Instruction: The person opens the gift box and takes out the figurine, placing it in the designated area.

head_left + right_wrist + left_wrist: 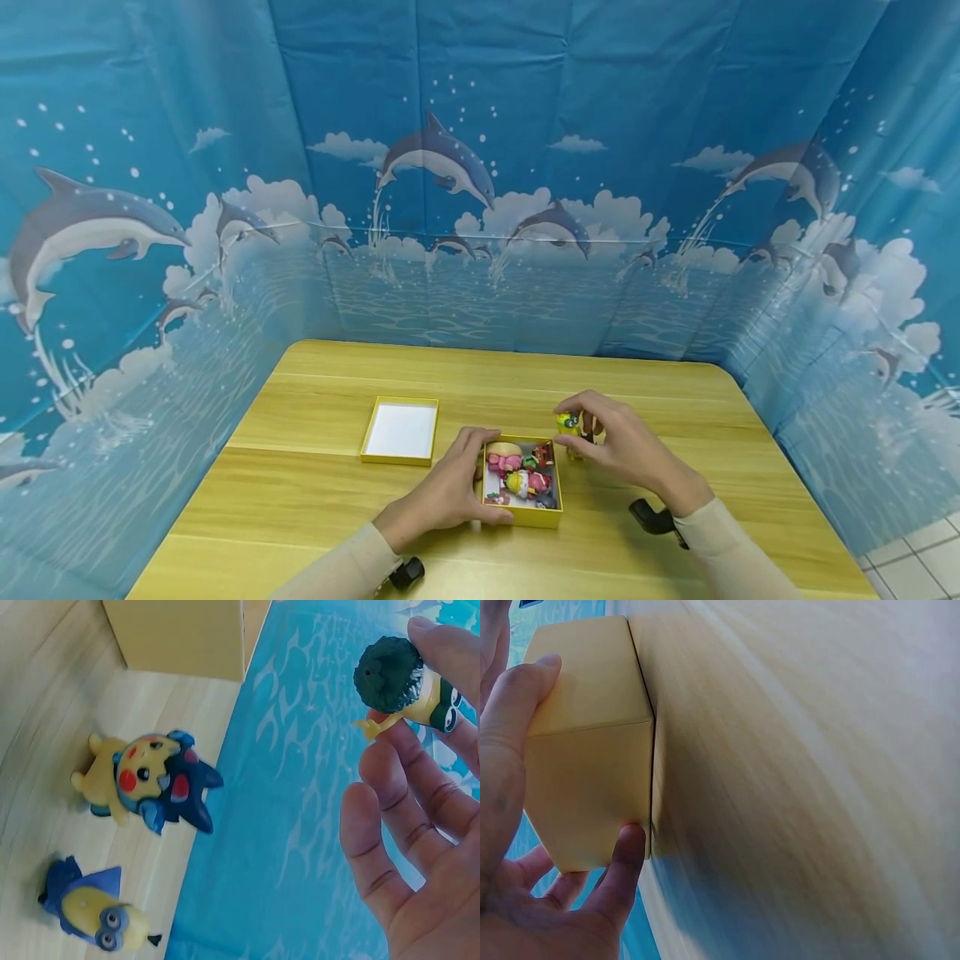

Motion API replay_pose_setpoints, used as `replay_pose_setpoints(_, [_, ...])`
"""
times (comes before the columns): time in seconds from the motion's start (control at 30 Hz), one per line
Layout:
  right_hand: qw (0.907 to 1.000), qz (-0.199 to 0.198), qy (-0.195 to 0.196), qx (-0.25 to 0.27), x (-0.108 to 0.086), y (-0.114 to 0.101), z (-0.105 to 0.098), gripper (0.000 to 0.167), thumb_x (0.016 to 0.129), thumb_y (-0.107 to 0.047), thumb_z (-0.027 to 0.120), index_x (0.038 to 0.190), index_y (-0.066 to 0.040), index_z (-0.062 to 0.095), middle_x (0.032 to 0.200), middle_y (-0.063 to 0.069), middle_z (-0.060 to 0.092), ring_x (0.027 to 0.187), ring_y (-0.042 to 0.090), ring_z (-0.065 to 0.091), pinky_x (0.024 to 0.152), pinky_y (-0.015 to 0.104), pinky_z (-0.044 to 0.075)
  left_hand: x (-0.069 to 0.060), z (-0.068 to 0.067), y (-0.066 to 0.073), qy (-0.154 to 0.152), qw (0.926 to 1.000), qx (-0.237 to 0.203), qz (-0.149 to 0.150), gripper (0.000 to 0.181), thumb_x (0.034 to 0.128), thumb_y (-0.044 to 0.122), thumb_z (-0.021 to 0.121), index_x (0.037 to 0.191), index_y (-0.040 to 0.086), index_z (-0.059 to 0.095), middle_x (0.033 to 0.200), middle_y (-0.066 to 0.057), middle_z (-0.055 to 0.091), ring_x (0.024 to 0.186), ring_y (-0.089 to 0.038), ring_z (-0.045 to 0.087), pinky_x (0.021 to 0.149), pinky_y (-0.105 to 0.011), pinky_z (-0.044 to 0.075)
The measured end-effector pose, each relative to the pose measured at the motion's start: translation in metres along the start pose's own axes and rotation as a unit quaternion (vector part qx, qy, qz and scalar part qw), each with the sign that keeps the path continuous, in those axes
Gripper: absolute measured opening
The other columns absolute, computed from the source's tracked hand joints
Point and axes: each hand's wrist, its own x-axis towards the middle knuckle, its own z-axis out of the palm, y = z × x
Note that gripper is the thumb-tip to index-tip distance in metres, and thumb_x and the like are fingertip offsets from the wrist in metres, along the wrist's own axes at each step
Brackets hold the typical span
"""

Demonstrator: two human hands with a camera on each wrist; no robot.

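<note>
A yellow box (525, 517), full of small toy figures (525, 482), sits on the table. My left hand (450, 492) grips its left side, the thumb at the near side and the fingers at the far corner; its plain outer walls (589, 787) show in the left wrist view. Just past the box's right edge, my right hand (626, 437) pinches a small yellow toy figure (427, 701) with a dark green, bumpy part. Below it in the right wrist view stand a yellow figure with a blue hood (146, 776) and a goggled yellow-and-blue figure (94, 907).
A yellow box lid (401, 430) lies with its white inside up, left of the box. The wooden table (315, 417) ends at a blue dolphin-print curtain (450, 292) at the back and sides. Black wrist mounts (652, 517) hang under the forearms.
</note>
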Motion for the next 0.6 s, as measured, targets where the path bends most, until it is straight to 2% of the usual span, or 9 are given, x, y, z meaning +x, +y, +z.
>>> replay_pose_setpoints(0.1, [0.9999, 0.007, 0.008, -0.001, -0.003, 0.003, -0.003, 0.039, 0.099, -0.013, 0.095, 0.133, -0.022, 0.079, 0.121, -0.006, 0.081, 0.082, 0.012, 0.066, 0.072, 0.028, 0.060, 0.000, 0.000, 0.000, 0.000, 1.0000, 0.001, -0.001, 0.126, 0.0813, 0.059, 0.107, 0.178, 0.018, 0.038, 0.175, -0.008, 0.046, 0.158, -0.030, 0.056, 0.133, -0.054, 0.051])
replay_pose_setpoints(0.23, [0.9998, 0.017, 0.010, -0.002, -0.007, 0.006, -0.007, 0.039, 0.099, -0.012, 0.095, 0.134, -0.022, 0.079, 0.121, -0.004, 0.081, 0.089, 0.012, 0.070, 0.073, 0.034, 0.063, 0.000, 0.001, 0.000, 0.000, 1.0000, 0.000, -0.005, 0.126, 0.0808, 0.059, 0.107, 0.178, 0.018, 0.038, 0.175, -0.007, 0.046, 0.159, -0.030, 0.056, 0.134, -0.054, 0.051])
replay_pose_setpoints(0.43, [0.9993, 0.033, 0.018, -0.007, -0.011, 0.009, -0.011, 0.039, 0.098, -0.011, 0.095, 0.132, -0.022, 0.079, 0.123, -0.002, 0.082, 0.099, 0.008, 0.071, 0.076, 0.029, 0.063, 0.000, 0.001, -0.001, -0.001, 1.0000, -0.003, -0.005, 0.127, 0.0805, 0.059, 0.107, 0.179, 0.018, 0.038, 0.175, -0.007, 0.046, 0.159, -0.031, 0.055, 0.134, -0.055, 0.050])
replay_pose_setpoints(0.6, [0.9989, 0.036, 0.029, -0.006, -0.014, 0.013, -0.016, 0.041, 0.096, -0.008, 0.096, 0.131, -0.018, 0.079, 0.120, -0.001, 0.081, 0.095, 0.005, 0.071, 0.075, 0.028, 0.065, 0.000, 0.001, -0.002, -0.004, 1.0000, -0.004, -0.006, 0.127, 0.0811, 0.059, 0.106, 0.180, 0.019, 0.037, 0.175, -0.007, 0.046, 0.160, -0.030, 0.055, 0.135, -0.054, 0.050])
